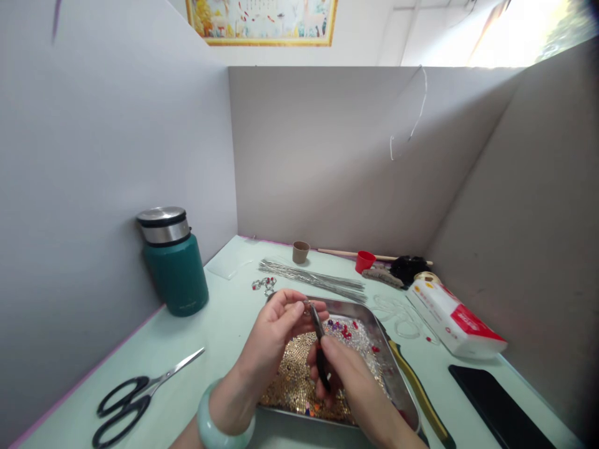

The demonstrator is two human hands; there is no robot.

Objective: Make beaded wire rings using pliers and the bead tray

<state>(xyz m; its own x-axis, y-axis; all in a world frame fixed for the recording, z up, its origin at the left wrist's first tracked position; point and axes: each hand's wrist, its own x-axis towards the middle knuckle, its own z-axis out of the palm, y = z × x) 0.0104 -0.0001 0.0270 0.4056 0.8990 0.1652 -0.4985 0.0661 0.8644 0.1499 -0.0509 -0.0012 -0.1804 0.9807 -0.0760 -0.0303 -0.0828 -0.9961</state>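
Note:
My right hand [339, 368] is closed around a pair of black-handled pliers [320, 349], tilted with their dark jaws pointing up and away. At the jaws' tip, the fingers of my left hand [283, 321] pinch a small, thin wire piece [307, 303]; its exact shape is too small to make out. Both hands are above a metal tray [397, 386] of beads, mostly gold [292, 368], with clear, red and purple ones at the far right. A pale green bangle [206, 415] circles my left wrist. Behind the tray lie a bundle of thin metal wires [318, 277] and a small red-beaded chain [266, 284].
Left of the tray are black-handled scissors [150, 390] and a green flask [176, 268]. Cups in brown [301, 252] and red [365, 262] stand at the back. To the right are a yellow-handled tool [421, 396], a tissue pack [456, 321] and a black phone [498, 408]. Grey partitions [327, 156] surround the table.

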